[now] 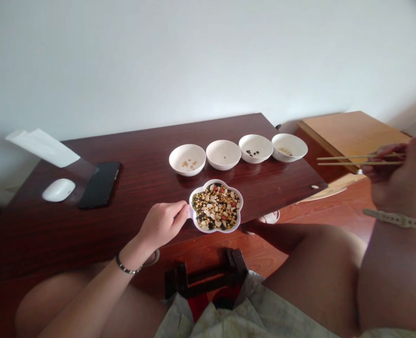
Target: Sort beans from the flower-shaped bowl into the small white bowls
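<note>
My left hand [163, 223] is closed on the short handle of a flower-shaped bowl [191, 213] at the table's front edge. Mixed beans and peanuts [215, 206] fill that bowl: yellow, black and green beans, pale and red peanuts. Out to the right, my right hand [396, 173] grips a pair of chopsticks [337, 160], their tips pointing left and slightly apart with nothing between them. Behind the flower bowl stand a white bowl [187, 170] with a few yellow beans, a second bowl [223, 164] with a tiny speck, a third bowl [256, 158] with black beans, and a fourth bowl [290, 156] with peanuts.
A phone [99, 184], a white earbud case [59, 189] and a white paper-like object [44, 146] occupy the left of the dark table [137, 155]. One loose peanut [314, 187] lies near the right edge. A lighter wooden cabinet [348, 131] stands beyond; a wall closes the back.
</note>
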`<state>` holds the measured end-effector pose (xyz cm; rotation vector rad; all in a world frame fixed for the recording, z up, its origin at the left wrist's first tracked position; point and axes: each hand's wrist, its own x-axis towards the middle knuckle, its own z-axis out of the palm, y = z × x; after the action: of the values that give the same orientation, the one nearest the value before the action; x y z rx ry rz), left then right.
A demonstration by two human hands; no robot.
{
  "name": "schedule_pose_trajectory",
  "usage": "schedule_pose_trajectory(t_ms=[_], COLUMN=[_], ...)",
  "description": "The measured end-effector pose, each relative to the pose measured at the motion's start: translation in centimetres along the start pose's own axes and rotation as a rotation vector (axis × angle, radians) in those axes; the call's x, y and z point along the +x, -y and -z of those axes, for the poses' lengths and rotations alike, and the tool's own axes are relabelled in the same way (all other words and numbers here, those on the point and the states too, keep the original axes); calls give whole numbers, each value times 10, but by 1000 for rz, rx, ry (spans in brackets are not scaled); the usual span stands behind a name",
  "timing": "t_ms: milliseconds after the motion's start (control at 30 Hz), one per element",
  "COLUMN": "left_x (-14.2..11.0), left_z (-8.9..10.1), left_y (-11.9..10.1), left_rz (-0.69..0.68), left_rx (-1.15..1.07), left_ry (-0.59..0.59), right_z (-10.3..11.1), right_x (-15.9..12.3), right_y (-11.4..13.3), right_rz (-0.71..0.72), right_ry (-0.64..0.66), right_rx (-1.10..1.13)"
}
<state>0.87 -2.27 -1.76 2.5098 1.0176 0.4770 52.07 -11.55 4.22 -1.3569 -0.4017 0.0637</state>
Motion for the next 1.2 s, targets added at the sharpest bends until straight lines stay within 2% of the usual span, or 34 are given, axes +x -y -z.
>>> schedule_pose_trajectory(t_ms=[33,133,267,533,867,1133,1200], left_x=[0,0,1,1,0,1,0], left_z=[0,1,1,-1,0,0,-1], left_y=[0,-1,-2,1,-1,-1,0], left_rz=[2,7,8,0,11,1,0], left_rx=[0,-6,0,30,18,17,23], left_ry=[2,6,-3,-20,-13,-12,-14], right_z=[12,47,70,68,70,58,55], right_x=[-7,-26,-36,-37,-33,-41,-41], right_y=[-3,-11,-14,-15,-28,-19,-19], right_rz=[51,147,83,83,68,94,116], right_ry=[50,79,126,264,303,348,359], right_rx=[-24,-160,-269,-333,-405,-472,-429])
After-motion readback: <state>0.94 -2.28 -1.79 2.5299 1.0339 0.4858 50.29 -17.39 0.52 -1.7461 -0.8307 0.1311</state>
